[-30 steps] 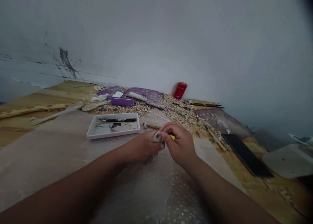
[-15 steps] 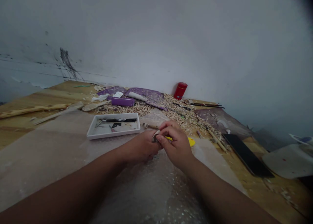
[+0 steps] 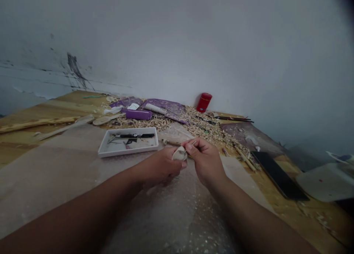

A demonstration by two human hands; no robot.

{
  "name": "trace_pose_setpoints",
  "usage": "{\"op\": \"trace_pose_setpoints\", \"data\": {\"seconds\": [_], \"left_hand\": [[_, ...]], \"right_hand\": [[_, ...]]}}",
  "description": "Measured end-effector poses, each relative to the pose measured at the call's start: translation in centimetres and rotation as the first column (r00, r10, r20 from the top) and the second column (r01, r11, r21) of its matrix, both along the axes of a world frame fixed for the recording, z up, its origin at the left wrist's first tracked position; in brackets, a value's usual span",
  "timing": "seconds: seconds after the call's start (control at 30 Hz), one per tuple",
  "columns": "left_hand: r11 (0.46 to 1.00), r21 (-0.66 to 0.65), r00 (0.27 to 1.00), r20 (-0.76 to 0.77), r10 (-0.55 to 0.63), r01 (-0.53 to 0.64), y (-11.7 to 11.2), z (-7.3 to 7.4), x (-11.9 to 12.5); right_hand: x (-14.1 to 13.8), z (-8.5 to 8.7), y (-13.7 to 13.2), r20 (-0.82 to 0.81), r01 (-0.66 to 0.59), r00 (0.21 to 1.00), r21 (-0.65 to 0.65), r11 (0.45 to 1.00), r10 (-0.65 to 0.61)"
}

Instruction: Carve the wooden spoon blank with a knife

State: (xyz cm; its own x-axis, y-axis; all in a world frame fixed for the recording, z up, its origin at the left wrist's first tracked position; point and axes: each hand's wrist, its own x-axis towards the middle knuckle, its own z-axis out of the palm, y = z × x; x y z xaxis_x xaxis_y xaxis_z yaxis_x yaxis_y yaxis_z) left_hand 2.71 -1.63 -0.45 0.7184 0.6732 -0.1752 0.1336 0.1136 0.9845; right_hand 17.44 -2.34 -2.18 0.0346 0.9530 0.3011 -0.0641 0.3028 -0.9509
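My left hand (image 3: 162,168) is closed round a small pale wooden piece (image 3: 179,154) with a rounded, spoon-like end, held just above the bubble-wrap sheet (image 3: 171,217). My right hand (image 3: 206,160) is closed in a pinch on a thin tool whose tip (image 3: 194,143) pokes out past the fingers, right against the wooden piece. The rest of that tool is hidden in the fist. Both hands meet in the middle of the table.
A white tray (image 3: 103,147) with a black knife and small bits lies just behind my hands. Wood shavings (image 3: 204,128), purple sheets, a purple tube (image 3: 138,115), a red can (image 3: 204,102), wooden spoons (image 3: 66,126), brushes and a black phone (image 3: 279,175) lie around.
My right hand turned and drew back toward me, and it now covers the yellow object seen beside it earlier. The wooden piece's rounded end shows more. My left hand barely moved.
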Motion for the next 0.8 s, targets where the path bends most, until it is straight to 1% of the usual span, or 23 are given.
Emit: {"op": "trace_pose_setpoints", "data": {"seconds": [0.1, 0.27, 0.43, 0.63, 0.8], "left_hand": [[0.999, -0.038, 1.000, 0.028, -0.006, 0.007, 0.03, -0.23, -0.04], [0.994, -0.107, 0.998, 0.058, -0.007, 0.013, -0.14, 0.00, 0.03], [0.979, -0.199, 0.994, 0.111, -0.021, 0.043, -0.18, 0.00, 0.13], [0.968, -0.245, 0.991, 0.130, -0.024, 0.056, 0.00, -0.22, 0.01], [0.969, -0.239, 0.992, 0.126, -0.025, 0.055, -0.02, 0.00, -0.07]], "right_hand": [[-0.10, -0.19, 0.22, -0.140, -0.024, 0.990, -0.073, 0.997, 0.013], [-0.27, 0.01, 0.26, -0.258, -0.070, 0.966, -0.179, 0.981, 0.022], [-0.32, 0.21, 0.18, -0.303, -0.072, 0.953, -0.219, 0.973, 0.003], [-0.41, 0.30, 0.16, -0.346, -0.108, 0.938, -0.259, 0.960, 0.013], [-0.50, 0.40, -0.05, -0.366, -0.128, 0.930, -0.234, 0.964, 0.035]]}}
